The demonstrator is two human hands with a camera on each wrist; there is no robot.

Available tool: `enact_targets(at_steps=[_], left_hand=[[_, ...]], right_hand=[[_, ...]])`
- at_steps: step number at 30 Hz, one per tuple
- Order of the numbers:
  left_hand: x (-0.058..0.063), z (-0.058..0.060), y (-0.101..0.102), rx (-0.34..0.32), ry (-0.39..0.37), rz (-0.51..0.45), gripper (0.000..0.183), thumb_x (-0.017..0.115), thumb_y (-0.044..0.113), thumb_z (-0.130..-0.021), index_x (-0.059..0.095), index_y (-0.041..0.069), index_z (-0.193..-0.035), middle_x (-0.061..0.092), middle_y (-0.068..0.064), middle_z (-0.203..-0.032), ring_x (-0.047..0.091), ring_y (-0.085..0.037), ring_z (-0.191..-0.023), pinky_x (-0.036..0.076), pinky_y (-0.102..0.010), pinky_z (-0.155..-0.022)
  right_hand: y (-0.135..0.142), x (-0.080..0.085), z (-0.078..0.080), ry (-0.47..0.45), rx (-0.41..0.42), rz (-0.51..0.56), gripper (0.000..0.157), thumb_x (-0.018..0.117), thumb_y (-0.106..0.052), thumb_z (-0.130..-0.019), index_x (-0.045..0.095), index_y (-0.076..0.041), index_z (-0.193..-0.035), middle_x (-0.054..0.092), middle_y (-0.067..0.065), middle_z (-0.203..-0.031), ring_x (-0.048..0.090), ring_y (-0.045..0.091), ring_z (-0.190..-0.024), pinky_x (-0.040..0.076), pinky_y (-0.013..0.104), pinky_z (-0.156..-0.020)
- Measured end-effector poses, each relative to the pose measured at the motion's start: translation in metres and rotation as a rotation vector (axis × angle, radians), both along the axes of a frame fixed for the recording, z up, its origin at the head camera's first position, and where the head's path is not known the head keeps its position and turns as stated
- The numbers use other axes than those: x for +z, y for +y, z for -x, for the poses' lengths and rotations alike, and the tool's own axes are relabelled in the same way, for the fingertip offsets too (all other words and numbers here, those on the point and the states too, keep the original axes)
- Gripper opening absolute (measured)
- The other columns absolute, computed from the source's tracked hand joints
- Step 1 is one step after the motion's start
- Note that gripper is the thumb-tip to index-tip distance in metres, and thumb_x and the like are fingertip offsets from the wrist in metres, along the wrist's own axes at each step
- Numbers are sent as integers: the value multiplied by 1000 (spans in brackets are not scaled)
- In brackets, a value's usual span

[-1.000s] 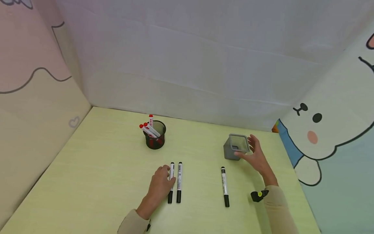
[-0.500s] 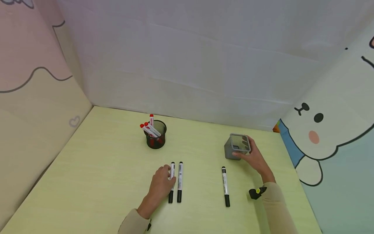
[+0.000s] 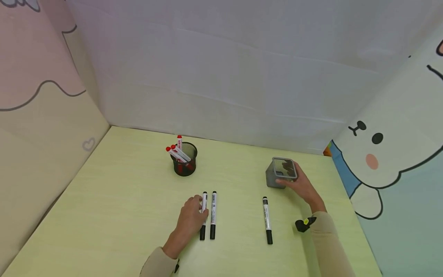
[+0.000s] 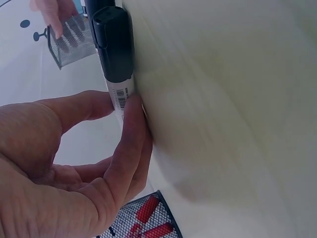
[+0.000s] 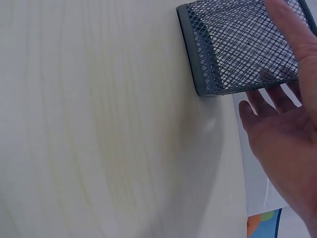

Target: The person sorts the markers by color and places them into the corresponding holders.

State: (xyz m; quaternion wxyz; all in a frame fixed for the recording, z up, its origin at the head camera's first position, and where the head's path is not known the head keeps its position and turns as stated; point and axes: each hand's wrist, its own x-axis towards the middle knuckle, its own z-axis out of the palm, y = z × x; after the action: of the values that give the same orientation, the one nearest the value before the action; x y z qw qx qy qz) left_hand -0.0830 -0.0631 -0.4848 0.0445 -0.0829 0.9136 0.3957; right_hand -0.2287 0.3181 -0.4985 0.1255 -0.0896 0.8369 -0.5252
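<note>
My left hand (image 3: 190, 218) pinches a white marker with black ends (image 4: 113, 49) between thumb and fingers, low at the tabletop. A second, similar black-capped marker (image 3: 213, 215) lies just right of it, nearly parallel. Over on the right, my right hand (image 3: 302, 187) grips a square grey mesh pen holder (image 3: 272, 179), which stands upright. In the right wrist view, the thumb lies along one side of the mesh holder (image 5: 237, 49) and the fingers show through from its far side. Between the hands lies a third marker (image 3: 267, 220).
A round black mesh pen cup (image 3: 187, 170) stands at the back left, with several red-capped markers (image 3: 179, 154) leaning in it. Light walls rise behind the pale yellow table (image 3: 114, 192) and on both sides; the right one carries a cartoon print (image 3: 391, 154).
My right hand has moved in against the square mesh holder, and its fingers have closed round the far side. The left hand keeps its place on the marker.
</note>
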Motion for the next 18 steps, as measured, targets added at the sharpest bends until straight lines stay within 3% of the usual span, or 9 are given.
enact_targets(at_steps=[8, 18], left_hand=[[-1, -1, 0, -3, 19, -45, 34, 73, 2, -88, 62, -10, -117, 56, -9, -87, 52, -19, -73, 46, -29, -58], [2, 1, 2, 24, -21, -105, 36, 72, 4, -90, 60, -7, -123, 57, -9, -91, 52, -19, -75, 44, -27, -59]], right_hand=[[2, -4, 4, -12, -12, -13, 100, 81, -20, -91, 13, -15, -165, 35, 22, -158, 31, 41, -145, 27, 63, -114], [5, -8, 7, -30, 9, 6, 99, 80, -20, -91, 14, -17, -164, 37, 20, -156, 34, 39, -143, 28, 61, -113]])
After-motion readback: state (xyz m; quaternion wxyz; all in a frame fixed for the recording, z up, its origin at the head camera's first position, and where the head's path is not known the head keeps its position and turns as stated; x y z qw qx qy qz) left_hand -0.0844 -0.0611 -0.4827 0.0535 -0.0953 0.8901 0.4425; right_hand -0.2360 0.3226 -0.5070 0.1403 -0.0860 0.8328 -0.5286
